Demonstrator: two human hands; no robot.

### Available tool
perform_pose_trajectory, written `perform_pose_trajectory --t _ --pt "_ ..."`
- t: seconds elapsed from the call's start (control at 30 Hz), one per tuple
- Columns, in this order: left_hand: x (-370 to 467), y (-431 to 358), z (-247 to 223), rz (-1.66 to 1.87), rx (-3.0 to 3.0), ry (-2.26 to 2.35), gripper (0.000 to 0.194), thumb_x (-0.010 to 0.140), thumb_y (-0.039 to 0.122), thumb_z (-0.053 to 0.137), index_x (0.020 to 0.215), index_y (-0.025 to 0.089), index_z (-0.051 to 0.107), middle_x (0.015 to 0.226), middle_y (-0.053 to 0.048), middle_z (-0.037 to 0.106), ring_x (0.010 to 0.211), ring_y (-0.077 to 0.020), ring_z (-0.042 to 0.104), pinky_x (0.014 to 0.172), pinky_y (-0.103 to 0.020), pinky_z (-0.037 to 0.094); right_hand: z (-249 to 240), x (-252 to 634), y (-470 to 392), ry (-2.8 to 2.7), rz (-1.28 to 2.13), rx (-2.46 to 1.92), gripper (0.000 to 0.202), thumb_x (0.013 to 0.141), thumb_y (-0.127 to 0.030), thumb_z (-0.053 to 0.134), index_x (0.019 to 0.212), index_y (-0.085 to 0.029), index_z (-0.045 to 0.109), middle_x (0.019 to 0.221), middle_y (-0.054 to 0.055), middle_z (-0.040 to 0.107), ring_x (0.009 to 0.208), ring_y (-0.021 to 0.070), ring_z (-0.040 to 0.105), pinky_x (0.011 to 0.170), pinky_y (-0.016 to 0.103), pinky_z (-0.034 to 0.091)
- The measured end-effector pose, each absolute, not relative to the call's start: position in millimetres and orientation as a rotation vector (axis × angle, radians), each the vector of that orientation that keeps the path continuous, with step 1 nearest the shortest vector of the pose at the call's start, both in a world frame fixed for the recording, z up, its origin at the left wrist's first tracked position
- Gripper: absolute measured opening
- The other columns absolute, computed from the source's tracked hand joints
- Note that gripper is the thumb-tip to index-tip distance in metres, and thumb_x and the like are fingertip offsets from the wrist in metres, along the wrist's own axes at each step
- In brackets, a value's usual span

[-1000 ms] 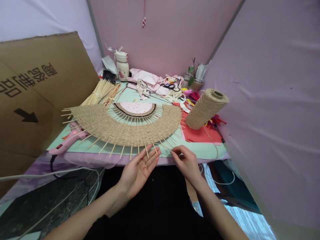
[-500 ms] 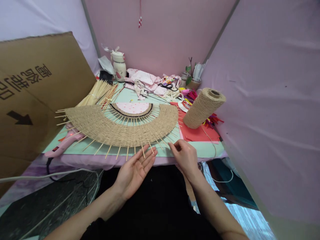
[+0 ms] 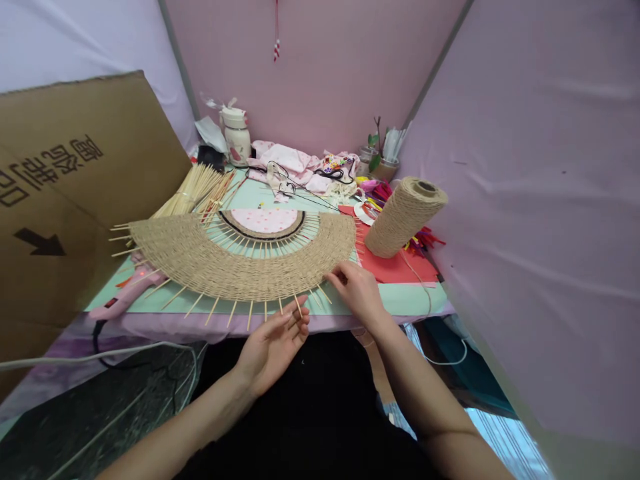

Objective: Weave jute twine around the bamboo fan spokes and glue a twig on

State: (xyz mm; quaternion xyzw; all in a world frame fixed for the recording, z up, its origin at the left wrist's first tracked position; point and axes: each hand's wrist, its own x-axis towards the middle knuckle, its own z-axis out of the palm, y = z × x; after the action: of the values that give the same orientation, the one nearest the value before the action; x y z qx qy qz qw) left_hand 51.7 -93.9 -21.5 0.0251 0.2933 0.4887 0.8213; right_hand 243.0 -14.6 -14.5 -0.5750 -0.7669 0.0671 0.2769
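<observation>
A half-round woven fan shape of tan cord (image 3: 240, 272) lies on the table, thin sticks poking out along its lower rim. Inside its arc sits a pink dotted half-circle (image 3: 265, 220) edged in black. My left hand (image 3: 275, 350) is palm up below the rim, its fingers apart and slightly curled beneath the stick ends. At the lower right rim, my right hand (image 3: 356, 287) has thumb and forefinger pinched together; what they hold is too small to make out. A big cord spool (image 3: 406, 217) stands tilted on red sheets (image 3: 395, 268) to the right.
On the left are a cardboard sheet (image 3: 85, 180), a pink glue gun (image 3: 125, 293) with its cable and a stick bundle (image 3: 193, 187). A white bottle (image 3: 237, 137), pink cloth (image 3: 290, 160) and small plant pots (image 3: 383, 167) stand or lie at the back.
My right hand has moved up and left against the woven rim. The fingers of my left hand have curled a little more. The fan's lower edge has tipped slightly downward.
</observation>
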Motion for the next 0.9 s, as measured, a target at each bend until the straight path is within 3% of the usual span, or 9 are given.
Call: perform_pose_trajectory --t 0.07,0.13,0.3,0.47,0.67,0.9 --pt "53 -93 -24 1.046 0.096 0.586 0.036 0.082 0.009 0.055 0.118 0.009 0.061 0.094 -0.009 0.067 0.089 -0.0145 0.064 0.084 -0.024 0.051 -13 253 -14 -2.043 0.294 -1.472 0.018 0.087 -0.03 0.061 0.073 -0.02 0.058 0.073 0.002 0.063 0.068 0.0156 0.057 0.064 0.026 0.039" --pt "53 -93 -26 1.055 0.127 0.55 0.033 0.08 0.012 0.058 0.112 0.011 0.064 0.105 -0.011 0.066 0.102 -0.0181 0.063 0.091 -0.028 0.049 -13 264 -13 -2.019 0.387 -1.406 0.012 0.086 -0.027 0.062 0.076 -0.02 0.059 0.074 0.002 0.064 0.07 0.0157 0.058 0.066 0.026 0.041" --pt "54 -93 -26 1.02 0.163 0.344 0.019 0.076 0.025 0.061 0.092 0.015 0.065 0.136 -0.012 0.053 0.135 -0.0324 0.04 0.114 -0.044 0.029 -18 281 -16 -1.888 0.538 -1.367 0.007 0.084 -0.026 0.061 0.082 -0.02 0.06 0.078 0.002 0.064 0.071 0.0156 0.058 0.066 0.026 0.044" --pt "54 -91 -25 0.941 0.199 0.205 0.023 0.077 0.034 0.061 0.092 0.017 0.062 0.145 -0.012 0.046 0.14 -0.0363 0.032 0.117 -0.051 0.018 -24 283 -33 -1.677 0.527 -1.451 0.013 0.08 -0.03 0.064 0.078 -0.019 0.058 0.074 0.001 0.061 0.067 0.015 0.056 0.065 0.027 0.045" --pt "53 -91 -23 0.942 0.215 0.177 0.023 0.079 0.035 0.058 0.093 0.017 0.06 0.147 -0.012 0.044 0.141 -0.036 0.028 0.118 -0.05 0.015 -34 285 -52 -1.628 0.572 -1.49 0.011 0.085 -0.03 0.058 0.08 -0.02 0.056 0.074 0.002 0.062 0.067 0.0161 0.058 0.065 0.028 0.047" --pt "52 -92 -24 0.93 0.212 0.164 0.024 0.08 0.035 0.056 0.093 0.015 0.06 0.148 -0.013 0.042 0.142 -0.0367 0.027 0.118 -0.049 0.014 -35 288 -31 -1.949 0.101 -1.418 0.009 0.092 -0.021 0.046 0.094 -0.02 0.055 0.088 0.008 0.063 0.08 0.0203 0.06 0.074 0.032 0.047"
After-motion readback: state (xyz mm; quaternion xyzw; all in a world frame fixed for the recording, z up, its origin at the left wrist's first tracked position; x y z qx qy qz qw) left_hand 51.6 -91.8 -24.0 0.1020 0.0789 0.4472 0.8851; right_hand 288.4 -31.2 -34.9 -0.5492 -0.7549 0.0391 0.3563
